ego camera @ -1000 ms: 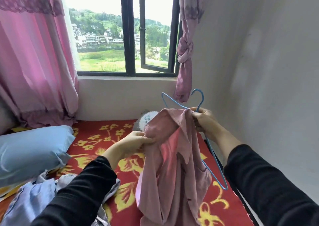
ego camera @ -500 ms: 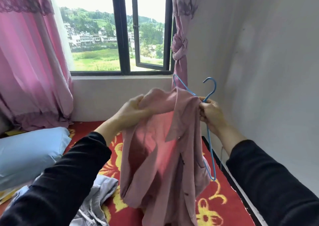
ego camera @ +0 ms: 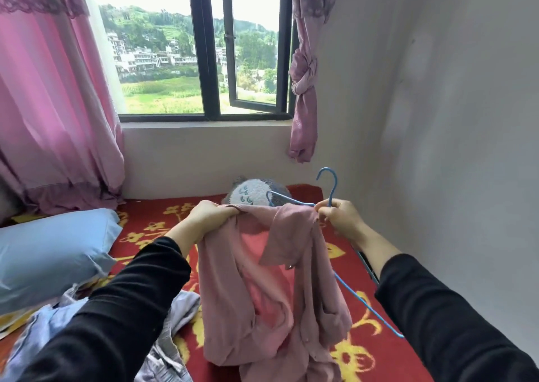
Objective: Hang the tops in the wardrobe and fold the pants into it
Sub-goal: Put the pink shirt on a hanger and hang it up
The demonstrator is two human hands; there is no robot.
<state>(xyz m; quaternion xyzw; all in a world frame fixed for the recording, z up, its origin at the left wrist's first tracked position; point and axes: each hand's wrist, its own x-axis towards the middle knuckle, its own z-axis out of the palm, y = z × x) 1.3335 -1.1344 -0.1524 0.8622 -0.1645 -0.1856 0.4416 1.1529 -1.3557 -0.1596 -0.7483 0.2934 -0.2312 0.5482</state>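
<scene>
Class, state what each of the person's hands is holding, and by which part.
The left hand grips the pink top at its upper edge; the right hand pinches the blue hanger just below its hook.

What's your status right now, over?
Left hand grips pink top. Right hand pinches blue hanger neck. Top not yet squared on hanger. No wardrobe in view.
</scene>
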